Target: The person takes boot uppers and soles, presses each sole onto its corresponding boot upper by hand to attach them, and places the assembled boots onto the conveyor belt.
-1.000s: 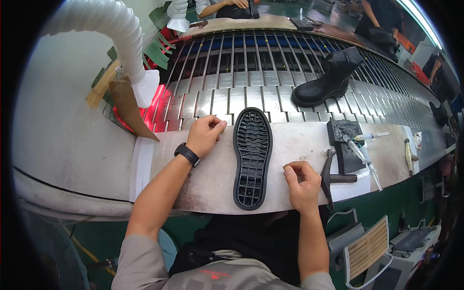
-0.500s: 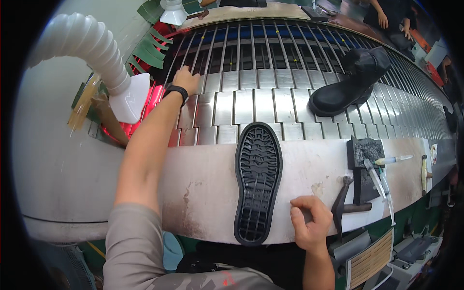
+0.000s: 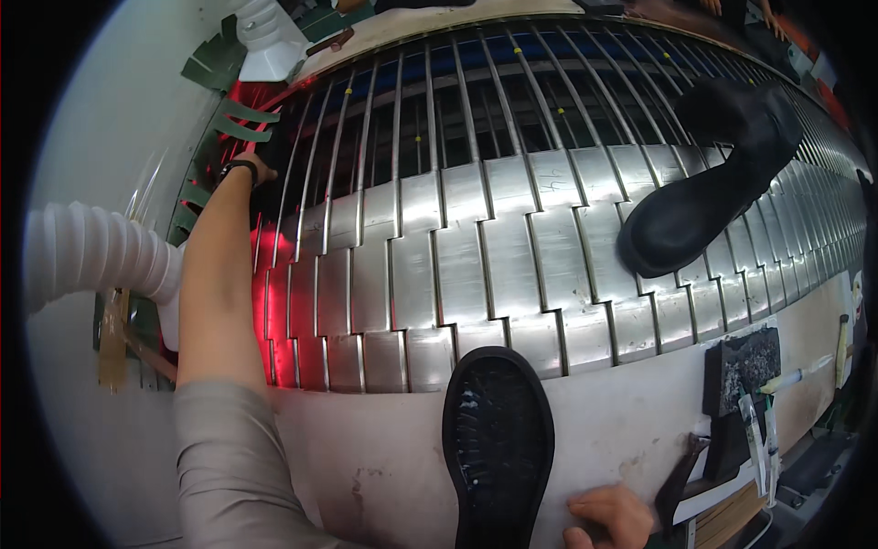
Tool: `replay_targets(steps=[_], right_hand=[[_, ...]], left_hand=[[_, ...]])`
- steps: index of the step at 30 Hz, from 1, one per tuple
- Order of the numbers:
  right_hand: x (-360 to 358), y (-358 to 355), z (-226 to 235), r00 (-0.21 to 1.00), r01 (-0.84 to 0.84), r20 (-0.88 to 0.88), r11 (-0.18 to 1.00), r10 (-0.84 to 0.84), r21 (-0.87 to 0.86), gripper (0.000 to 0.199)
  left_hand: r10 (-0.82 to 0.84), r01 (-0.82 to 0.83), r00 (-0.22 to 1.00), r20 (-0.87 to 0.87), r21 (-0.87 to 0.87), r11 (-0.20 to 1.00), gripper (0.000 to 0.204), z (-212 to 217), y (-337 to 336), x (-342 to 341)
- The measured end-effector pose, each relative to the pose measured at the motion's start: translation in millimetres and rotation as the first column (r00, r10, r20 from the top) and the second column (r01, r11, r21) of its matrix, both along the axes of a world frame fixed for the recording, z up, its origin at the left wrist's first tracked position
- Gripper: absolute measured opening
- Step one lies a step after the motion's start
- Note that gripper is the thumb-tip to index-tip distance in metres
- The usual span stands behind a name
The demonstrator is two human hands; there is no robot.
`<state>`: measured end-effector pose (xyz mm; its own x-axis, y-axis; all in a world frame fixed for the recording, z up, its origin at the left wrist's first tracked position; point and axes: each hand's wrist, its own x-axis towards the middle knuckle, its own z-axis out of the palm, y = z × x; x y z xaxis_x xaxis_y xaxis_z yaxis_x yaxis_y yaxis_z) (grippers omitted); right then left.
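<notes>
My left arm stretches to the far left, and my left hand (image 3: 260,170) is beside the green strip curtain (image 3: 245,123) in red glow. A dark shape lies right by its fingers; whether they grip it is hidden. A black shoe sole (image 3: 498,439) lies on the near ledge in front of me, ribbed hollow side up with shiny patches in it. To its right, my right hand (image 3: 615,517) rests low at the ledge, fingers loosely curled, thumb apart, nothing visible in it. A black boot (image 3: 677,224) lies on the metal slat conveyor (image 3: 485,265) at right.
A white ribbed hose (image 3: 101,252) stands at left, another hose nozzle (image 3: 274,59) farther back. On the ledge (image 3: 366,448) at right are a hammer (image 3: 681,471), a dark block (image 3: 745,366) and syringes (image 3: 754,439). Other people's arms show at the far right.
My left hand has reached farther left and away, to the curtain. The view has shifted forward and left, so the sole and my right hand sit lower in it.
</notes>
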<state>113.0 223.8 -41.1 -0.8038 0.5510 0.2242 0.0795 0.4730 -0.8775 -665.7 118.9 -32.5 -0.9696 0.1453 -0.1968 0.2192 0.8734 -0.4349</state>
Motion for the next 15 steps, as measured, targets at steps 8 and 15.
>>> replay_targets(steps=[8, 15], right_hand=[[0.1, -8.5, -4.3, 0.998, 0.055, 0.004, 0.999, -0.055, -0.002, 0.023], [-3.6, -18.2, -10.2, 0.995, 0.088, -0.056, 0.996, -0.087, 0.008, 0.018]], left_hand=[[0.075, -0.081, 0.964, -0.255, -0.012, 0.997, 0.063, -1.7, 48.9, 87.0], [-0.15, 0.181, 0.812, -0.564, -0.002, 0.984, 0.075, 5.3, 3.5, 126.1]])
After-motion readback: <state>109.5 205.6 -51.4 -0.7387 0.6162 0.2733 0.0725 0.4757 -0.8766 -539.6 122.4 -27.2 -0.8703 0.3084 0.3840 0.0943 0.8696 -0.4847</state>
